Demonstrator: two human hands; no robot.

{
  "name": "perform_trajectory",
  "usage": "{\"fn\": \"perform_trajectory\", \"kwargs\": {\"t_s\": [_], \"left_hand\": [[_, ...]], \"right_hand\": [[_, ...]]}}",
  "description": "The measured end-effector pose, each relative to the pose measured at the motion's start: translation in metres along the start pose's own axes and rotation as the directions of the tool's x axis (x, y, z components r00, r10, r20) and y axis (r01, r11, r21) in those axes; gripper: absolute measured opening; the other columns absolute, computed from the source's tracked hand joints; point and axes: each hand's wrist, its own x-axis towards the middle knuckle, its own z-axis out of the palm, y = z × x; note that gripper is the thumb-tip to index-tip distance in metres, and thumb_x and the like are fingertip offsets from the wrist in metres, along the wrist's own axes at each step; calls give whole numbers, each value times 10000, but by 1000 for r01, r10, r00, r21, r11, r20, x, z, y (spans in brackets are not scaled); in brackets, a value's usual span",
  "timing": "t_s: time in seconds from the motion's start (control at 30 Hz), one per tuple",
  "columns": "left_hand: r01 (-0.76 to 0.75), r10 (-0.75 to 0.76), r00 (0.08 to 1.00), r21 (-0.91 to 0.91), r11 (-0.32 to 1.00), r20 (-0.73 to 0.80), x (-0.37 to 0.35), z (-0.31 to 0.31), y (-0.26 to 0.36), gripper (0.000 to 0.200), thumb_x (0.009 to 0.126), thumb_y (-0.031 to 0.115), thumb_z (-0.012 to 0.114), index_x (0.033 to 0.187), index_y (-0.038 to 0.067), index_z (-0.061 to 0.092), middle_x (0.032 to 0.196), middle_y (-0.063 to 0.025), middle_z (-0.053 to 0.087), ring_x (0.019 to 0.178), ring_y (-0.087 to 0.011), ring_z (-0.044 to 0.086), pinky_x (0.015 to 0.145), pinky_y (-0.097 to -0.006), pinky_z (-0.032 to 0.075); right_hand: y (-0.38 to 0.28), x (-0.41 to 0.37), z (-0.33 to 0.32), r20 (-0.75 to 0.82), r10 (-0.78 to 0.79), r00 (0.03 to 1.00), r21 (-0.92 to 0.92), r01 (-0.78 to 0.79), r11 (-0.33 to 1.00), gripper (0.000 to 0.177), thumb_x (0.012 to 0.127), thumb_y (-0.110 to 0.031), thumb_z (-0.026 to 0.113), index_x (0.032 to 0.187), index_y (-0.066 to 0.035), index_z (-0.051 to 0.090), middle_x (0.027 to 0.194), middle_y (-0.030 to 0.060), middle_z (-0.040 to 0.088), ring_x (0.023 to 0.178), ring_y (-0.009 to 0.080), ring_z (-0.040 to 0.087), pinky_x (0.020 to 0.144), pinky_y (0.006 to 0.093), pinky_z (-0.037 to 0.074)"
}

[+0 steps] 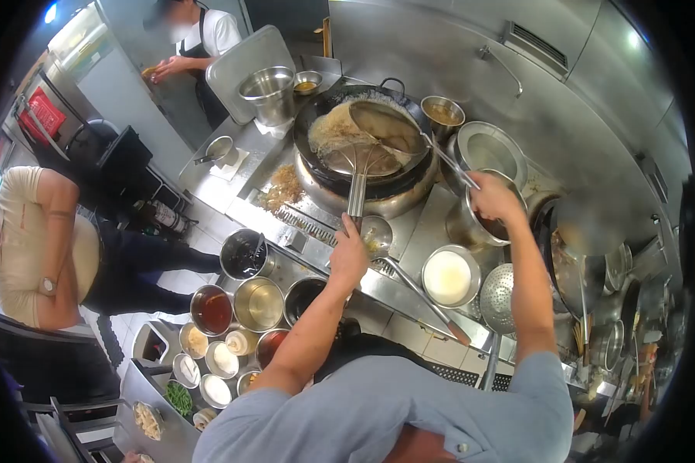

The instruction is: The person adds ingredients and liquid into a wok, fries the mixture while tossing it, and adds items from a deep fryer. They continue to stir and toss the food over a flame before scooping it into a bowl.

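My left hand (349,256) grips the long handle of a metal strainer (361,160) that rests inside the black wok (363,139), among pale noodles (333,127). My right hand (493,197) holds the handle of a large ladle (384,123) whose bowl lies over the wok's far side. A second ladle (377,235) lies on the steel ledge just right of my left hand.
Several steel pots of sauces and seasonings (239,309) stand at the lower left. A white-filled bowl (448,278) and a perforated skimmer (498,297) sit under my right arm. A person in beige (46,247) stands left; another in white (197,38) works at the back.
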Motion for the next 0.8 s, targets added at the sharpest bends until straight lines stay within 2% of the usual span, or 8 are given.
{"fn": "perform_trajectory", "kwargs": {"t_s": [0.13,0.2,0.37,0.47,0.57,0.6,0.7,0.8], "left_hand": [[-9,9,1000,44,999,3,4,-7,7,795,830,69,503,1460,-54,35,1145,-372,454,907,-499,595,774,-505,496],[10,-14,999,78,997,43,4,-13,9,789,845,77,500,1463,-58,28,1162,-347,453,921,-479,597,796,-498,493],[44,-53,997,157,987,52,4,-20,10,780,857,86,504,1464,-58,36,1172,-340,455,930,-478,597,813,-502,491],[9,-13,1000,166,986,23,2,-28,2,787,834,90,536,1462,-46,82,1159,-357,471,939,-491,593,816,-518,486],[-22,15,999,148,989,49,5,-59,-14,788,801,64,531,1450,-54,101,1122,-375,513,944,-500,585,827,-520,478],[-104,105,994,69,992,-18,4,-68,-21,774,791,55,524,1439,-61,116,1108,-376,525,953,-501,581,832,-519,473],[-277,240,944,-150,949,-225,7,-99,-28,685,763,33,490,1375,-79,204,1078,-373,560,1001,-498,562,859,-517,453],[-88,53,973,-151,985,-224,43,-123,-7,564,792,45,479,1308,-66,281,1078,-368,569,1022,-487,569,861,-509,453]], "right_hand": [[27,56,42,-295,-463,836,-266,394,880,430,837,-49,426,1252,-23,535,1005,296,624,976,444,596,881,481,459],[21,68,45,-305,-474,826,-253,410,876,414,836,-52,429,1230,-29,554,1015,291,623,978,447,593,884,479,459],[-34,49,40,-88,-409,908,-62,405,912,439,818,-46,426,1239,-56,548,971,287,630,963,460,584,874,475,463],[-25,80,55,-77,-333,940,-65,328,942,467,810,-38,414,1262,-51,530,897,289,648,825,428,644,738,465,513],[-11,53,60,-188,-148,971,304,200,931,480,815,-29,400,1279,-60,522,803,264,658,631,352,666,554,433,519],[3,61,66,-248,-132,960,320,210,924,506,848,-58,374,1340,-123,469,652,114,608,446,196,560,413,345,456],[9,61,64,-354,-51,934,273,155,950,494,852,-57,369,1340,-59,447,643,127,603,444,217,571,405,348,457],[5,76,72,-413,-11,911,263,131,956,384,825,-17,395,1194,41,484,705,232,650,503,303,638,473,401,509]]}}
